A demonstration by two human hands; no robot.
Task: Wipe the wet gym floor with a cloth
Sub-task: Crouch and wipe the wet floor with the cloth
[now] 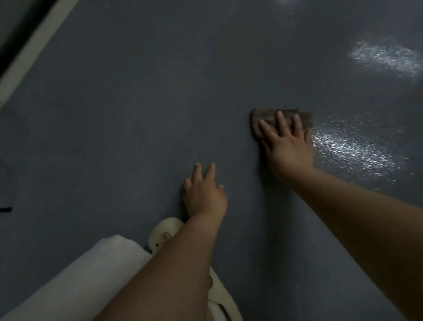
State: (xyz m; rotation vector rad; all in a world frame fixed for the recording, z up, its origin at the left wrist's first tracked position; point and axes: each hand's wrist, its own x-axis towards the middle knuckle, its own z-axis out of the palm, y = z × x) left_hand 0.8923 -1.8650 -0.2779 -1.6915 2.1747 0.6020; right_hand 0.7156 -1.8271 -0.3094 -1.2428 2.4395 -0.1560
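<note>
The cloth (280, 122), a dull brown-grey rag, lies flat on the dark blue-grey floor (135, 96), right of centre in the head view. The right hand (287, 144) lies on top of it with fingers straight and spread, palm down, pressing the rag against the floor rather than gripping it; the far edge and left corner of the cloth stick out beyond the fingertips. Just to the right of that hand, touching the cloth's right edge, a wet patch (356, 149) glistens with reflected light. Another shiny patch (389, 59) shows farther off toward the upper right, well apart from the cloth.

The left hand (204, 194) is nearer the body and to the left of the cloth, well apart from it. It holds nothing; its fingers are extended and loosely spread, with the palm down on the floor (whether the fingertips actually touch the surface is hard to tell).

Beneath the left forearm a pale sandal (163, 233) shows on a foot, beside a light-coloured trouser leg (84, 281). A pale strip (33, 45) runs diagonally along the floor's upper left edge.
</note>
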